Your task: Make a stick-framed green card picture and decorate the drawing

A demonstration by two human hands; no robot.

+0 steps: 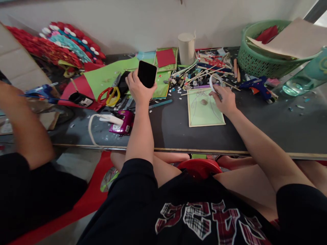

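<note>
Closed around a black phone, my left hand holds it above the green sheets, screen facing up. My right hand pinches a white ring-shaped strip over the upper right corner of a light green card. The card has a pale stick border, drawn lines and a small brown stone on it. Behind it lies a pile of sticks and pebbles. Red and yellow scissors lie left of my left hand.
A purple power socket with a white plug is near the front edge. Blue glue guns lie right and left. At the right are a green basket and a bottle. Another person's arm reaches in at the left.
</note>
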